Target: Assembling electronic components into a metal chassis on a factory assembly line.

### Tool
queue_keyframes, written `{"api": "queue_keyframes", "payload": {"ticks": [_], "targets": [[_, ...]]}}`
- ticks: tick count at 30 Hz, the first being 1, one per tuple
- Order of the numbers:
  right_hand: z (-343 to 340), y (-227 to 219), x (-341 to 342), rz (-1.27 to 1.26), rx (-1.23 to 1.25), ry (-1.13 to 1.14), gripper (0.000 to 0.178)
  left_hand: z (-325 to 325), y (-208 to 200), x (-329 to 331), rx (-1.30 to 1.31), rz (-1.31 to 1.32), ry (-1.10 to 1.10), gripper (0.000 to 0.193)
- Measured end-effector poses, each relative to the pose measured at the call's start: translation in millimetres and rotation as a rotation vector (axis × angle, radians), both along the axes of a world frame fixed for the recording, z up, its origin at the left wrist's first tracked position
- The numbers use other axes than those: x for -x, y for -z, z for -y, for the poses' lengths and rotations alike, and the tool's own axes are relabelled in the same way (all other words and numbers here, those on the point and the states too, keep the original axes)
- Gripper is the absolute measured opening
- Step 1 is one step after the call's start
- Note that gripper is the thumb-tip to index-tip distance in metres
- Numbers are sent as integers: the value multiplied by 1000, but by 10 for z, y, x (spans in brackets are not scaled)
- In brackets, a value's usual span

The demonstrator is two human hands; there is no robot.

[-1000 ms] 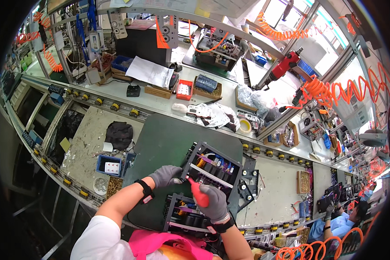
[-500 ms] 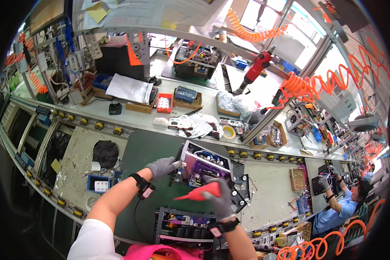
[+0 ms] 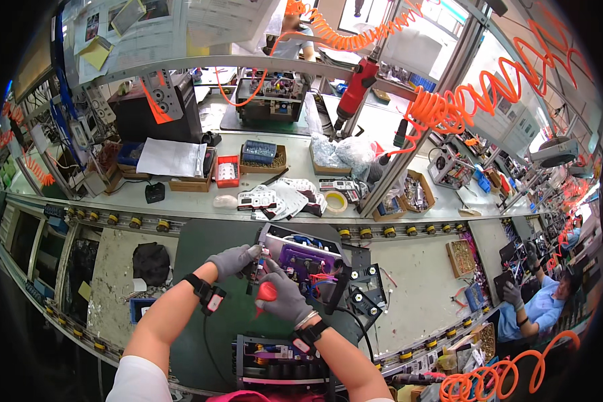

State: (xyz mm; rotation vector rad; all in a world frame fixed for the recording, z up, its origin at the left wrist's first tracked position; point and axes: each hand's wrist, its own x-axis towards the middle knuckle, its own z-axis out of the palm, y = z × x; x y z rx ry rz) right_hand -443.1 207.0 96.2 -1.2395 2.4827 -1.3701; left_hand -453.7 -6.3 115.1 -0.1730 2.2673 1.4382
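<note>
An open electronic unit [image 3: 305, 260], with a purple board and coloured wires, lies on the dark green mat [image 3: 208, 234] before me. Grey-gloved, my left hand [image 3: 233, 260] grips its left end; what the fingertips pinch there is partly hidden. My right hand [image 3: 285, 298], also gloved, wraps round a red squeeze bottle [image 3: 267, 293] with its thin tip pointing down. Its forefinger reaches to the unit's left end, close to my left fingertips. Nearer my body rests a second open unit [image 3: 281, 380] with black cylindrical parts.
Black brackets [image 3: 368, 288] lie right of the unit. Beyond the roller rail stand a red tray [image 3: 227, 172], white cut sheets [image 3: 285, 199] and a tape roll [image 3: 336, 202]. A red power driver [image 3: 357, 90] hangs above. A co-worker [image 3: 539, 301] works at far right.
My right hand has moved left to the unit's left end, turning the bottle's tip from leftward to downward. The unit's wires now show more. The head view has shifted.
</note>
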Motion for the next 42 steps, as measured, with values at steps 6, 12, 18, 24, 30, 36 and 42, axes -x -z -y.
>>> {"api": "queue_keyframes", "payload": {"ticks": [6,12,18,24,30,36,42], "targets": [[66,59,-4,230,-33,31,52,29,19,5,-15,38,-5,70],[28,81,119,363,-11,-49,52,12,-17,-29,-27,82,0,66],[24,138,179,682,197,-168,49,-63,-67,-9,3,27,-17,64],[24,154,227,644,204,-175,48,-47,42,95,96,-3,-49,66],[-552,-614,242,270,360,3,40,-86,-53,245,41,50,-174,71],[-704,-613,244,-79,608,462,42,-45,50,332,-35,86,-221,70],[-456,-411,351,-315,389,320,46,-82,79,356,-57,94,-238,68]]}}
